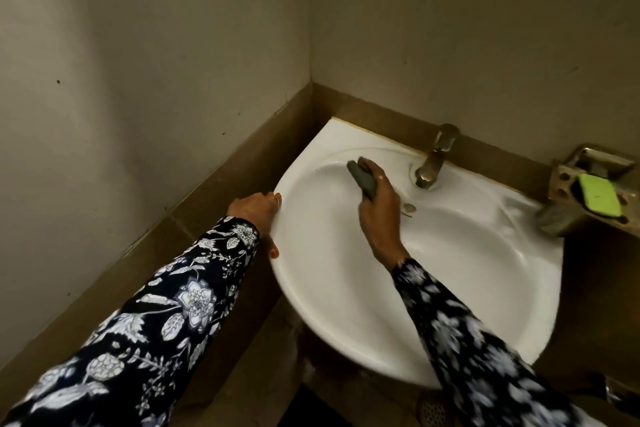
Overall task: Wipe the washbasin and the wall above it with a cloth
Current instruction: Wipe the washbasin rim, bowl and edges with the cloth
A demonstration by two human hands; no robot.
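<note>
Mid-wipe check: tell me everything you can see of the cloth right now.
The cloth is a small dark grey wad, folded or bunched into a thick strip. The right hand grips it, fingers curled round it, one end poking out past the fingertips. It lies against the washbasin's white inner wall at the back left, left of the tap. Texture and wetness cannot be told.
</note>
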